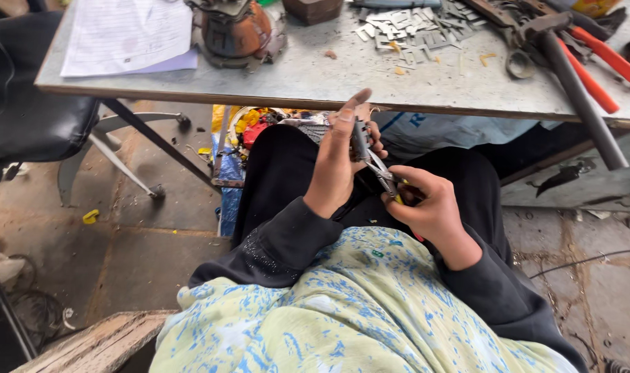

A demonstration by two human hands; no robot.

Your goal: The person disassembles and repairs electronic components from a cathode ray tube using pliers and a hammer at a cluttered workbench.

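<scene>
— What have you got in each hand?

— My left hand [335, 162] is curled around a small dark metal part [360, 138], held upright over my lap, just below the near edge of the surface [315, 76]. The thumb sticks up straight; the other fingers wrap round behind the part. My right hand [432, 207] is clenched tight on the handles of a pair of pliers [384, 176], with the thin steel nose pointing up to the part and touching it.

— What do the pliers look like?

— Slim, shiny jaws, and a bit of yellow grip showing between my fingers.

— And on the surface?

— It is grey, scuffed and dusty. Near the far edge lies a heap of small flat metal pieces [411, 27], pale and angular. Towards the right corner there is a hammer [570, 76] with a long grey handle, beside cutters with orange handles [598, 65]. At the left corner lies a sheet of lined paper [125, 34].
</scene>
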